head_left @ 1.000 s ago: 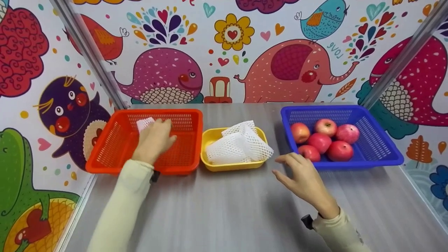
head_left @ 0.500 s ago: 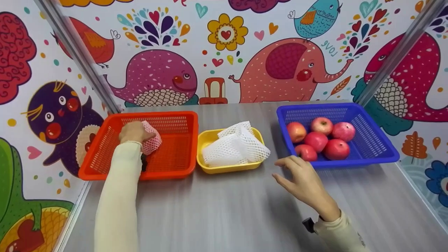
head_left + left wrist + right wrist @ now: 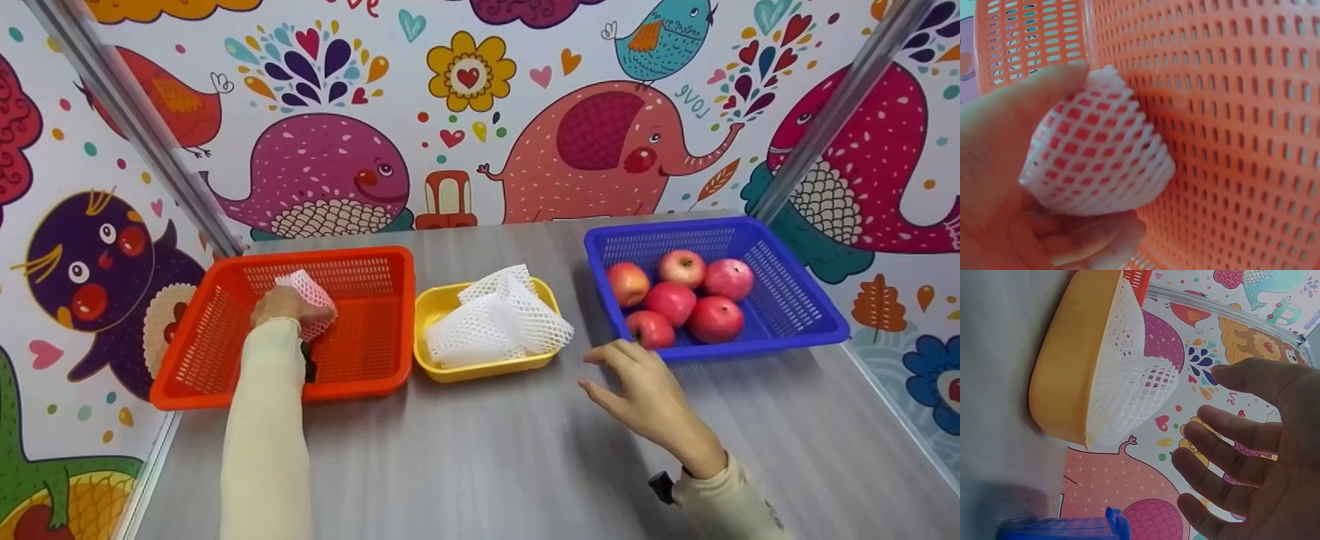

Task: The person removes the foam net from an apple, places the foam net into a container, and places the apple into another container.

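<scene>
Inside the red-orange basket (image 3: 379, 337), my left hand (image 3: 279, 306) holds an apple in a white foam net sleeve (image 3: 1098, 152). The left wrist view shows the thumb along the top of the netted apple and the fingers curled beneath it, close to the slotted basket wall. In the head view the hand and sleeve hide part of the apple. My right hand (image 3: 646, 391) hovers with fingers apart and nothing in it, near the front left corner of the blue basket (image 3: 795, 337). Several bare red apples (image 3: 670, 304) lie in that basket.
Between the two baskets stands a yellow tray (image 3: 480, 370) with white foam net sleeves (image 3: 480, 330) heaped in it, some over the rim. A patterned wall (image 3: 465, 150) with metal corner posts closes off the back and sides of the grey table (image 3: 450, 465).
My left hand has moved left and down within the red-orange basket with the netted apple, then stayed there. My right hand keeps nearly the same place. The head view has shifted slightly.
</scene>
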`<state>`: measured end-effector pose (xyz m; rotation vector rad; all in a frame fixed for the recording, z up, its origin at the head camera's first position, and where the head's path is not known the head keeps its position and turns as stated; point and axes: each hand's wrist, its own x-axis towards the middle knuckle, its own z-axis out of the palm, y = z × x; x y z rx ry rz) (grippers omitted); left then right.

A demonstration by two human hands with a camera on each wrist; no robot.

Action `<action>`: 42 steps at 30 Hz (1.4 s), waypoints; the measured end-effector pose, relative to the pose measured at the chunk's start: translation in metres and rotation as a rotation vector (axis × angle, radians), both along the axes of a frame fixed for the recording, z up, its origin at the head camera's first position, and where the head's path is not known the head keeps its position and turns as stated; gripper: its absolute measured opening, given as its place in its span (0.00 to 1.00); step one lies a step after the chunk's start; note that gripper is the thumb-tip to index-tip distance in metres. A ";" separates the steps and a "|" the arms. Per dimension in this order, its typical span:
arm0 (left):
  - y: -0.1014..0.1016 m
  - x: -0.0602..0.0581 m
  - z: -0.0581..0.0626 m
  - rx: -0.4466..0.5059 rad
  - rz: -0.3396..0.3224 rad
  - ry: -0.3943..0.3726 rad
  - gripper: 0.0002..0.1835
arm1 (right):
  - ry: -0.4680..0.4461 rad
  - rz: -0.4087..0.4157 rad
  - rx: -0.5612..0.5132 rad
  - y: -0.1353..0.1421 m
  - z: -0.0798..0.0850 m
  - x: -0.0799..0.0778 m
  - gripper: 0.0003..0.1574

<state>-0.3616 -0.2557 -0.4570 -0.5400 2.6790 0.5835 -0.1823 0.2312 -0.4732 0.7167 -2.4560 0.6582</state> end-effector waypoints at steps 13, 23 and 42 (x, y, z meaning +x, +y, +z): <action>-0.013 -0.001 0.003 -0.093 -0.145 0.108 0.53 | 0.005 0.016 -0.008 -0.002 0.000 -0.001 0.18; 0.009 0.021 0.028 -0.067 -0.221 0.236 0.56 | 0.000 0.015 -0.012 -0.001 -0.002 0.002 0.17; 0.110 0.131 0.061 -0.137 -0.728 0.499 0.46 | -0.016 0.054 -0.037 -0.003 -0.006 0.008 0.15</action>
